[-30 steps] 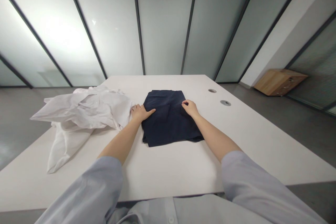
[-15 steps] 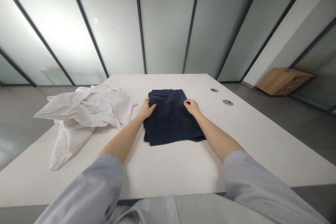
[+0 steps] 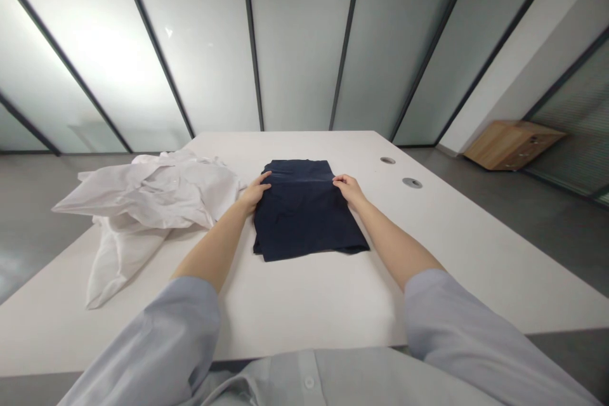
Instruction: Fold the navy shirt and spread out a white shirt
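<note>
Head view: our left hand [image 3: 254,193] and right hand [image 3: 349,188] flank the folded navy cloth [image 3: 304,209] mid-table [image 3: 309,304], fingers pinching its side edges, apparently; long axis runs away from us, both hands equally near.

Navy garment [image 3: 307,212], folded into a rough rectangle, lay flat on the white table [image 3: 323,304] near its middle, long side running away from the person. Fabric was dark, matte, lightly creased across the top layer. Several layers showed at the near edge, the near left corner slightly uneven. Left hand [image 3: 254,193] and right hand [image 3: 349,189] touched its far side edges.
</note>
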Demonstrator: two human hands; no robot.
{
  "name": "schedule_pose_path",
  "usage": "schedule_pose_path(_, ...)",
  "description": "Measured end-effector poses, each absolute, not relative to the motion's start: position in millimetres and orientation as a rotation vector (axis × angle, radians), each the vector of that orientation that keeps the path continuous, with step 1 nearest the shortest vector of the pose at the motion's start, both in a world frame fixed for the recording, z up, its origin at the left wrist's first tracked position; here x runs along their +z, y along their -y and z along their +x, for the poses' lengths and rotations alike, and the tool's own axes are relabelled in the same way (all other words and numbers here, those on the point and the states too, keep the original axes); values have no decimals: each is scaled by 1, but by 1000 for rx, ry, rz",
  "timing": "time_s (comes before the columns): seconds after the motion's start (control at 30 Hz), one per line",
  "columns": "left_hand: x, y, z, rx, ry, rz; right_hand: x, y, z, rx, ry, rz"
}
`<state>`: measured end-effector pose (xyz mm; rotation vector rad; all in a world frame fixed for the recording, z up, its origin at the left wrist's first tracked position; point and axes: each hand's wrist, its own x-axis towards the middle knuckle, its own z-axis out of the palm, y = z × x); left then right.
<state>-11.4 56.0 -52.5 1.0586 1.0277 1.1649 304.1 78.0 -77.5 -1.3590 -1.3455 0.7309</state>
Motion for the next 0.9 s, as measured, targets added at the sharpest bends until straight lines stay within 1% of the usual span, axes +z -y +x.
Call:
schedule_pose_path(0.2, -53, -59, -15, 1099, -1139, 1069, -72, -72, 307, 930, 1365, -1398)
schedule_pose_path(0.3, -51, -59, -15, 1094, -1191, 1049, -72, -72, 308, 966, 1367, -1389)
schedule_pose_path(0.43, -45, -56, -18, 1020, -1153, 1036, -73, -72, 309, 930, 1400, -1400)
schedule_pose_path(0.57, -43, -54, -24, 842, -1133, 1119, -70, -73, 311, 937, 1555, -1443)
schedule_pose_path(0.67, -44, -55, -28, 794, -1138, 1219, -66, -72, 314, 931, 1668, -1468)
schedule_pose_path(0.8, -44, -57, -30, 780, -1139, 1372, -63, -72, 317, 827, 1758, -1489)
schedule_pose_path(0.9, -40, -59, -30, 762, -1259, 1601, -59, -74, 316, 684, 1841, -1500)
